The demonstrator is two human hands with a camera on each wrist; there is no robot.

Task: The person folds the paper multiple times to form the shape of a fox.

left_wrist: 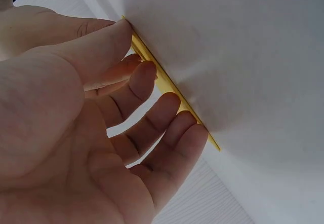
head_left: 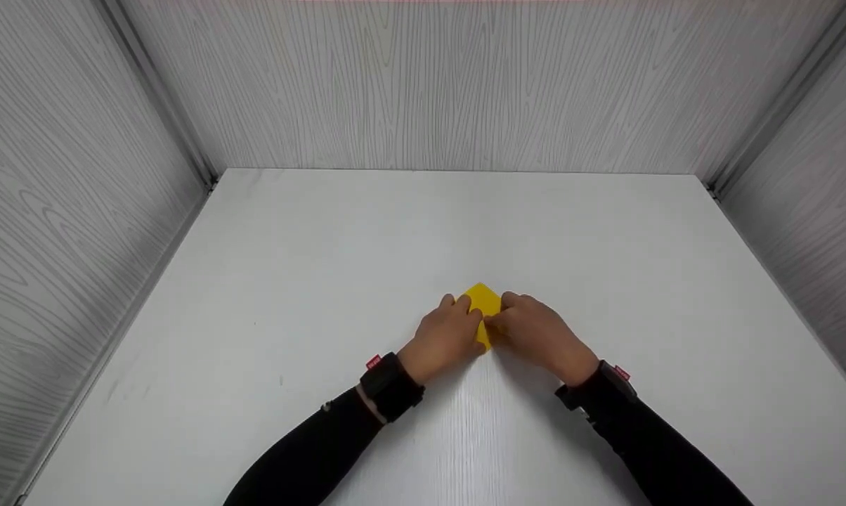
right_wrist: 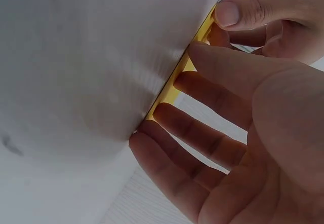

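Observation:
A small piece of yellow folded paper (head_left: 484, 299) lies on the white tabletop between the two hands, with one corner pointing away from the person. My left hand (head_left: 445, 334) holds its left side, fingers bent and thumb at the near corner. From the right, my right hand (head_left: 535, 332) holds the other side, its thumb and fingertips close to the left fingers at the middle. Seen edge-on in the left wrist view, the paper (left_wrist: 169, 88) shows thin layers under the fingertips. In the right wrist view the right thumb and fingertips meet the paper's edge (right_wrist: 172, 79). Fingers hide much of the sheet.
The white tabletop (head_left: 324, 246) spreads around the hands, with a few faint marks at left. Grey wood-grain panels stand at the back (head_left: 423, 84), left (head_left: 57, 211) and right (head_left: 816, 183). Both wrists wear black straps (head_left: 393, 388) over black sleeves.

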